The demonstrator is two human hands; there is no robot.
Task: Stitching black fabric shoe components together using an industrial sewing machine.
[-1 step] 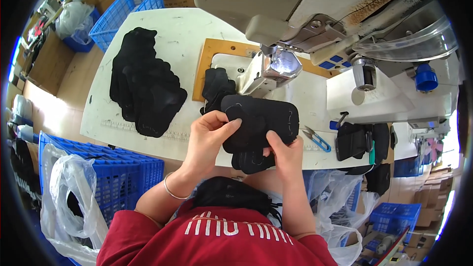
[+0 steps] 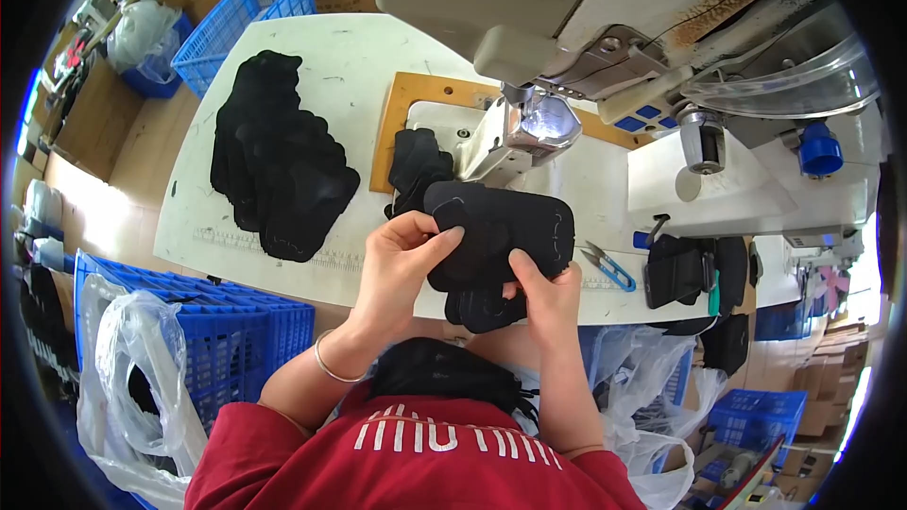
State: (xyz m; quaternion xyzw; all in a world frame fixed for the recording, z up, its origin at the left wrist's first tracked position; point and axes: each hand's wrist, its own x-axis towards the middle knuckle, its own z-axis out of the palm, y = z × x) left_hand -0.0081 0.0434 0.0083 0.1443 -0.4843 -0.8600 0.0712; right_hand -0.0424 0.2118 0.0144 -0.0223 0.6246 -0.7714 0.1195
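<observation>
While the left hand (image 2: 402,260) pinches the left part of the black fabric (image 2: 529,212) between thumb and fingers, the right hand (image 2: 548,297) has thumb and fingers clamped on its near edge. This fabric is above the near edge of the white table (image 2: 359,47); its layers I cannot count. Two heaps lie farther: one large black heap (image 2: 274,151) at left, one small black heap (image 2: 416,165) beside the sewing machine (image 2: 472,0). One blue crate (image 2: 227,349) stands near left, one clear bag (image 2: 113,406) hanging at it, dark stuff inside the bag. One pair of snips (image 2: 607,262) lies right.
</observation>
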